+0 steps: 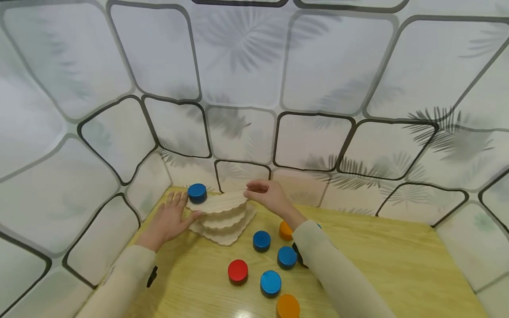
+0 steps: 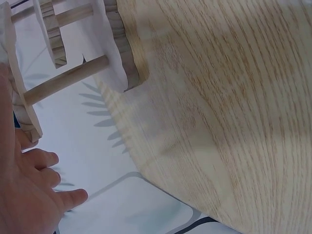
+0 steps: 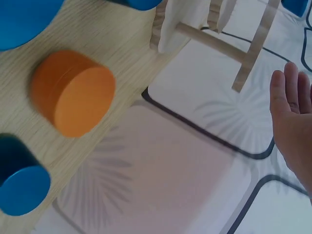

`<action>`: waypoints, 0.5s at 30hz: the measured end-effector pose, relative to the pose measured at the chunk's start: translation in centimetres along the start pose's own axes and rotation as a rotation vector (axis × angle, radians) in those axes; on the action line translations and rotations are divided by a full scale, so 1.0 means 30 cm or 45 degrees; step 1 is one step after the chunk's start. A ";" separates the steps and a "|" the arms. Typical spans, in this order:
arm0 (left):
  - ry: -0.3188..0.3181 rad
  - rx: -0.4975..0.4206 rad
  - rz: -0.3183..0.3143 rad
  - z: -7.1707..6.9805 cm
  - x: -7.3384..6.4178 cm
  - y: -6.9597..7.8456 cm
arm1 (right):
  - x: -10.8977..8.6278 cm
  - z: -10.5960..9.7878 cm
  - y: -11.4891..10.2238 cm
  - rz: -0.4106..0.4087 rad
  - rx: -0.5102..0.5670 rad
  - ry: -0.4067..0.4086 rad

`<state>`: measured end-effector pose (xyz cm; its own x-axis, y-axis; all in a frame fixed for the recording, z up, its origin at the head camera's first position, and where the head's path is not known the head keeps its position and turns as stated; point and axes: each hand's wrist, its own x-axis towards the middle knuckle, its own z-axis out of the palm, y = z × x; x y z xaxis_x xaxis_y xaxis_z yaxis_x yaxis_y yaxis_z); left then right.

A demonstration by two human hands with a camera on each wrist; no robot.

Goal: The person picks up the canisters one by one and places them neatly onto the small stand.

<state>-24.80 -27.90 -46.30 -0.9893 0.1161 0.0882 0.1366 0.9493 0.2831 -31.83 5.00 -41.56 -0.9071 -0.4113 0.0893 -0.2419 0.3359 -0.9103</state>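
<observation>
A pale wooden stand (image 1: 223,221) with three scalloped tiers stands at the back left; round dowels (image 2: 68,80) join the tiers. A blue cylinder (image 1: 197,193) sits on the left part of its top tier (image 1: 222,203). My left hand (image 1: 169,218) is at the left edge of that tier, thumb against the edge and fingers spread beside the blue cylinder. At the tier's right end is my right hand (image 1: 268,194), fingertips close to the edge and nothing in its grasp. The right wrist view shows its fingers (image 3: 291,90) extended.
In front of the stand on the wooden table (image 1: 191,282) stand a red cylinder (image 1: 237,271), several blue cylinders (image 1: 271,282) and orange ones (image 1: 288,306). Another orange cylinder (image 1: 285,230) is partly behind the right forearm. Patterned white walls (image 1: 242,141) enclose the back and sides.
</observation>
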 end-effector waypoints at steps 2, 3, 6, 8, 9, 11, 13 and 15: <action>-0.002 0.000 0.004 0.005 0.000 0.003 | -0.033 -0.031 0.013 0.014 -0.002 0.017; -0.003 0.002 0.005 0.007 0.000 0.006 | -0.051 -0.046 0.021 0.020 -0.006 0.024; -0.013 0.001 0.002 0.007 -0.002 0.012 | -0.105 -0.087 0.051 0.020 -0.034 0.038; -0.016 0.004 0.002 0.005 -0.004 0.015 | -0.140 -0.110 0.072 0.020 -0.049 0.041; -0.017 0.006 0.001 0.003 -0.006 0.016 | -0.157 -0.122 0.081 0.018 -0.061 0.046; -0.014 0.018 0.004 -0.001 -0.008 0.016 | -0.190 -0.146 0.101 0.027 -0.059 0.046; -0.004 0.034 0.013 -0.004 -0.008 0.015 | -0.223 -0.169 0.118 0.049 -0.044 0.053; 0.006 0.041 0.017 -0.007 -0.007 0.014 | -0.256 -0.192 0.131 0.054 -0.030 0.060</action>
<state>-24.52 -27.59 -46.01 -0.9871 0.1277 0.0961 0.1482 0.9565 0.2511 -27.80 14.38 -43.48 -0.9318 -0.3561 0.0705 -0.2106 0.3720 -0.9040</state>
